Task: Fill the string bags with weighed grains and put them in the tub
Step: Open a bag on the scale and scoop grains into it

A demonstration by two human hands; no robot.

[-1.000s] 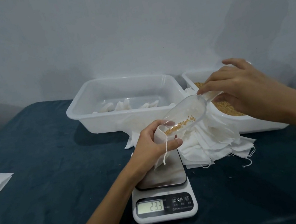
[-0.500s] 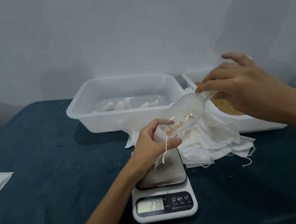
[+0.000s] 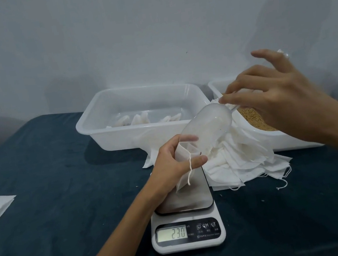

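On the dark blue bench [image 3: 45,208], left hand [image 3: 169,164] grips the small white string bag [image 3: 185,166] over the scale while right hand [image 3: 275,96] pinches the tipped clear plastic scoop [image 3: 206,125], looks emptied, so next is probably cinching it for the white plastic tub [image 3: 98,124].

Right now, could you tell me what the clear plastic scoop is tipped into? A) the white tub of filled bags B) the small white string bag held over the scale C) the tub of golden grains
B: the clear plastic scoop, held by the right hand, has its mouth in the small white string bag gripped by the left hand.
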